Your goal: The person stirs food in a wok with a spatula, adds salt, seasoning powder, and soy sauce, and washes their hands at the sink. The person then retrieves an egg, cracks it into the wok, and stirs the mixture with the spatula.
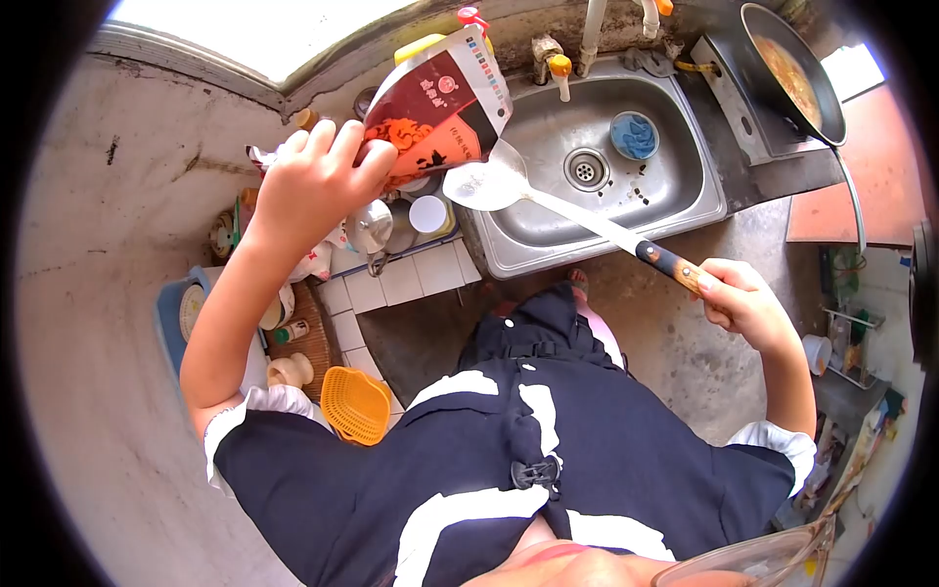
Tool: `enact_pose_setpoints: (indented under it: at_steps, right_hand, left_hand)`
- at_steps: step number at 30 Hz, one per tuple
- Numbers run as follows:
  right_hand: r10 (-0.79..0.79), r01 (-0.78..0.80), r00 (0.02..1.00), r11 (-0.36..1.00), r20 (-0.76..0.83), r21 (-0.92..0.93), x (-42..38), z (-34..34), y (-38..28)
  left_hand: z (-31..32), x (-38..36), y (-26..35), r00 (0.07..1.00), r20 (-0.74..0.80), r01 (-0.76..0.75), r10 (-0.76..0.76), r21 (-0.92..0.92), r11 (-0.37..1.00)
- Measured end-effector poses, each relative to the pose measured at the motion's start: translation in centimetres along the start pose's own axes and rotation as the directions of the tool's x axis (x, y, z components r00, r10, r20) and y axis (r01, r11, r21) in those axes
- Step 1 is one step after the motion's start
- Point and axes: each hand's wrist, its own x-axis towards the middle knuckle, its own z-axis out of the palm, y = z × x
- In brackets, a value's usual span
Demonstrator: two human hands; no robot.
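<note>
Head view: the left hand point(328, 181) grips a printed packet point(440, 112) near the sink point(489, 247); the right hand point(740, 301) wraps the handle of a large spoon point(587, 219). The packet looks light and soft (perhaps slippery film), best held firmly along one edge.

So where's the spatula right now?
In the head view, the spatula reaches up and left from the right hand over the sink, its head by the lower end of the packet.
</note>
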Motion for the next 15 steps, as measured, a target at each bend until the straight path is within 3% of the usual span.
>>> enact_pose_setpoints:
  at_steps: [3,15]
  right_hand:
    - [-0.005,0.005,1.0,1.0,0.006,-0.003,0.0,0.0,0.0]
    - [-0.009,0.009,1.0,1.0,-0.005,0.026,-0.2,-0.2,0.8]
  left_hand:
    - [0.2,0.3,0.6,0.993,0.043,-0.11,0.108,0.065,0.992]
    - [-0.4,1.3,0.0,0.994,0.042,-0.1,0.097,0.07,0.993]
